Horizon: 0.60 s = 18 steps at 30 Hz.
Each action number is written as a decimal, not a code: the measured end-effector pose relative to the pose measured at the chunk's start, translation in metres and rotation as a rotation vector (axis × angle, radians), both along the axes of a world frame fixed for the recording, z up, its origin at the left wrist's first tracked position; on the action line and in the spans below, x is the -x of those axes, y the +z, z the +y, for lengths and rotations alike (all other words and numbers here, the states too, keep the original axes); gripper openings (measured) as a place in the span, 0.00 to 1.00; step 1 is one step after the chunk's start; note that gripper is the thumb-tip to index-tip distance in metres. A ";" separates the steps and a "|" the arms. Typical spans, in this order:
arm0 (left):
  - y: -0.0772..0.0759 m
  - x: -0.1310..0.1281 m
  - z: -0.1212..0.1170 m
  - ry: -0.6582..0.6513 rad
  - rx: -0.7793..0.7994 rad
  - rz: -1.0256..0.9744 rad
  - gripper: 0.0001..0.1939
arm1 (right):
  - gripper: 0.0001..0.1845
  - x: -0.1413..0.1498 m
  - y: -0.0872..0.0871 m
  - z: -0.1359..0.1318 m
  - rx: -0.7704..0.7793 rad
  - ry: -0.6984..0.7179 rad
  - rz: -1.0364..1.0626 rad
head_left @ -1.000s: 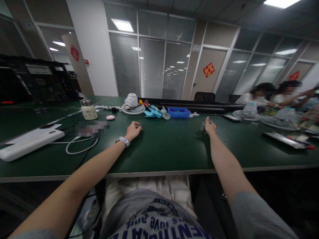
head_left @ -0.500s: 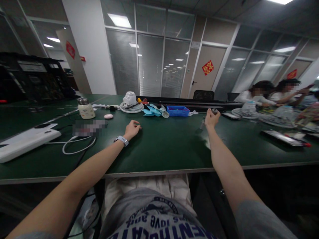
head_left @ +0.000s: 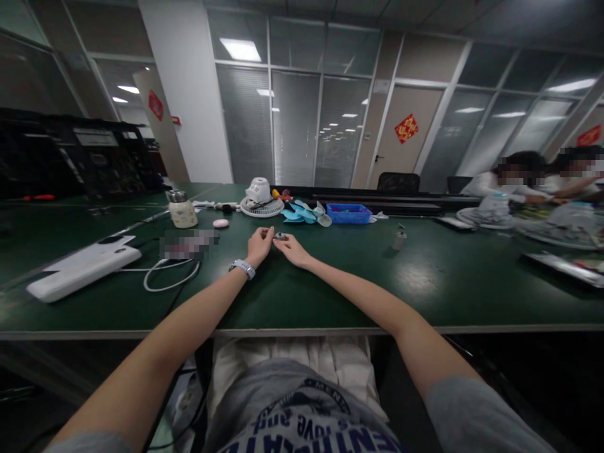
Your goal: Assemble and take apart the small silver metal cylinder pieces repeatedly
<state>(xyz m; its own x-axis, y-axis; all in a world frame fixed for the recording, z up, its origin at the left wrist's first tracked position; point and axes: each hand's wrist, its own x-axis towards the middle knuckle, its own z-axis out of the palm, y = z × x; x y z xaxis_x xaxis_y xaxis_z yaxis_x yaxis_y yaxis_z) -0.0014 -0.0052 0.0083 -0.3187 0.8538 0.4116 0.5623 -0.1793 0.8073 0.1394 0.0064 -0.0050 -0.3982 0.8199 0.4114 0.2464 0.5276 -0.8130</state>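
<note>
My right hand (head_left: 291,250) reaches across to the middle of the table, fingers closed on a small dark grey round part (head_left: 280,236). Close against it, my left hand (head_left: 259,246), with a watch (head_left: 244,268) on the wrist, has its fingers curled in. Whether the left fingers grip the same part or another small thing is hidden. Off to the right, a small metallic part with a thin pin on top (head_left: 399,239) stands on the green table (head_left: 330,296), apart from both hands.
Behind the hands lie a white fan housing with a grille (head_left: 260,200), light-blue fan blades (head_left: 300,212) and a blue bin (head_left: 349,214). A flask (head_left: 182,211), a pink disc (head_left: 220,223), a white device (head_left: 85,274) and a looped cable sit left. Two people work far right.
My right hand has come left from the table's right side, carrying the dark round part to my left hand. The view has swung slightly left.
</note>
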 end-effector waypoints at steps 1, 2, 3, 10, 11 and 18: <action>0.000 0.000 0.000 -0.040 -0.025 -0.019 0.20 | 0.15 0.000 -0.001 -0.001 -0.034 -0.004 -0.033; 0.001 -0.001 0.000 -0.090 -0.049 -0.031 0.21 | 0.12 -0.002 -0.002 -0.001 -0.072 -0.008 -0.064; 0.001 -0.001 -0.001 -0.141 -0.073 -0.031 0.21 | 0.10 -0.004 -0.002 -0.002 -0.109 -0.016 -0.091; 0.010 -0.003 -0.007 -0.205 -0.146 -0.027 0.17 | 0.11 -0.012 0.003 -0.010 -0.238 -0.119 -0.137; 0.012 -0.003 -0.008 -0.193 -0.134 -0.033 0.18 | 0.13 -0.011 0.002 -0.010 -0.216 -0.144 -0.130; 0.024 0.003 -0.007 -0.039 -0.239 -0.023 0.19 | 0.24 -0.006 -0.002 -0.004 -0.109 -0.223 -0.116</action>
